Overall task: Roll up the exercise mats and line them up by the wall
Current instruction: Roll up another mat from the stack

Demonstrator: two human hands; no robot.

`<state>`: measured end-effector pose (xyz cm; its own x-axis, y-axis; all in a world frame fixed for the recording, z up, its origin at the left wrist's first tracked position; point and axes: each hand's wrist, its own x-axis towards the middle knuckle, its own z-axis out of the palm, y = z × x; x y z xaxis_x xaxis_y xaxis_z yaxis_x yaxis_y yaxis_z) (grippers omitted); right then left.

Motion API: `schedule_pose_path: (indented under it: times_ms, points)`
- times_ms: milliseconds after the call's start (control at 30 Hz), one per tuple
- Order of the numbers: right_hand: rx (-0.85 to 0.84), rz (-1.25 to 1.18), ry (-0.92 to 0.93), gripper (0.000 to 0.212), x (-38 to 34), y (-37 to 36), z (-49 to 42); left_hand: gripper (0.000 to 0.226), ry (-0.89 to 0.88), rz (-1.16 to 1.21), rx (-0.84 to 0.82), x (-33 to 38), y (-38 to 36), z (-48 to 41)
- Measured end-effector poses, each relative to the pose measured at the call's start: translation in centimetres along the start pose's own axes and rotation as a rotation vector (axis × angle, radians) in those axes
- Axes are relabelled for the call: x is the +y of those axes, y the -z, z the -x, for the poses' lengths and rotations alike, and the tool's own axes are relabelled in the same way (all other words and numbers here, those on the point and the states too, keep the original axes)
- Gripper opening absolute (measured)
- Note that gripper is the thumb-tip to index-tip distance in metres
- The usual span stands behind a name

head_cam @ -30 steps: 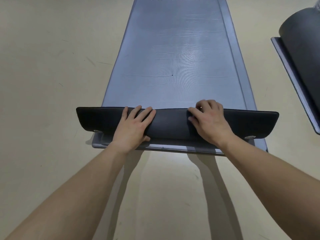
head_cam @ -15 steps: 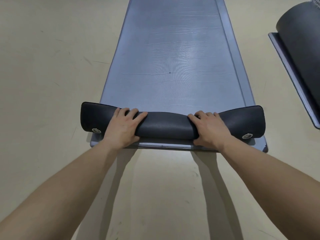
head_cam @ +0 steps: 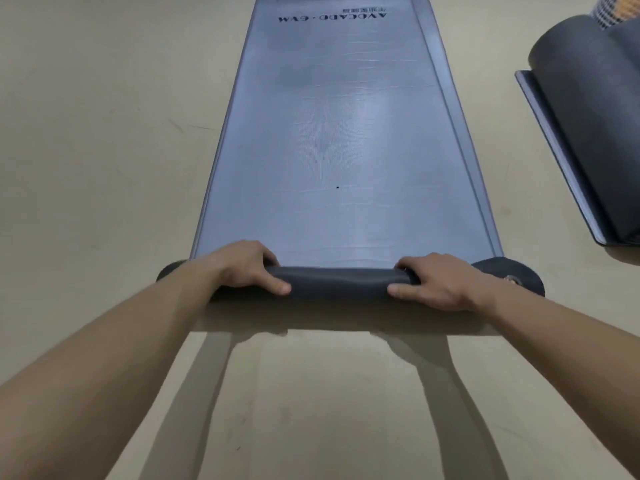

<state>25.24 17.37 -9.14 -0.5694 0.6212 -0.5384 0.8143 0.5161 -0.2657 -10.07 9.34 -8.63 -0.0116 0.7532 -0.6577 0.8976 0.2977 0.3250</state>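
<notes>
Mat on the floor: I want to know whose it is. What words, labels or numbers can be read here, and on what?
"AVOCADO · GYM": dark letters at the far end of the flat mat, upside down from this view.
The small print next to it: too blurred to read.
The rolled mat on the right: no text shows.

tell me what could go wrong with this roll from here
1. The roll looks tight only between the left grip and right grip. Its right end flares wider, so it may wind into a loose cone.
2. Most of the mat lies flat ahead, so a small skew now would likely grow and leave the ends uneven.
</notes>
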Motion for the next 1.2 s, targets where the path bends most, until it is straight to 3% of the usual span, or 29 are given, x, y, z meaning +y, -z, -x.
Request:
schedule_pose_path:
  times_ms: [200, 267, 367, 467, 533, 667, 700, 800, 900, 1000, 1200]
  points:
    - [0.042, 0.071, -0.064, 0.044, -0.1, 1.2, -2.6, 0.048, 0.057, -0.134, 0.173, 0.8, -0.3, -0.2]
    - [0.041, 0.100, -0.084, 0.049, -0.1, 1.9, -3.4, 0.049, 0.092, -0.202, 0.255, 1.4, -0.6, -0.5]
    - [0.194, 0.176, -0.046, 0.050, 0.3, 1.9, -4.5, 0.050, 0.186, -0.283, 0.447, 3.0, -1.7, -0.9]
    - [0.395, 0.287, -0.057, 0.047, 0.0, 1.2, -5.3, 0.028, 0.050, -0.376, 0.779, 4.5, -4.3, -1.1]
    - [0.462, 0.309, -0.131, 0.046, -0.7, 0.5, -6.0, 0.031, -0.099, -0.356, 0.880, 4.1, -5.8, -0.9]
    - [0.596, 0.219, -0.255, 0.042, -2.3, -0.7, -6.5, 0.107, -0.176, -0.544, 0.645, 1.2, -7.6, -0.6]
    - [0.645, 0.213, -0.251, 0.043, -2.5, -1.0, -6.3, 0.116, -0.181, -0.563, 0.610, 0.7, -7.4, -0.9]
    - [0.704, 0.240, -0.078, 0.065, -2.9, -3.5, -4.5, 0.103, -0.216, -0.455, 0.612, 0.7, -5.7, -2.4]
    - [0.570, 0.363, 0.016, 0.103, -2.3, -5.7, -4.1, 0.093, -0.233, -0.330, 0.534, 1.2, -3.5, -3.5]
    - [0.503, 0.351, -0.039, 0.100, -2.4, -3.7, -5.9, 0.093, -0.209, -0.280, 0.486, 0.8, -2.4, -4.2]
    - [0.364, 0.383, 0.009, 0.099, -2.1, -0.7, -7.8, 0.098, -0.101, -0.453, 0.603, 2.1, -4.0, -4.0]
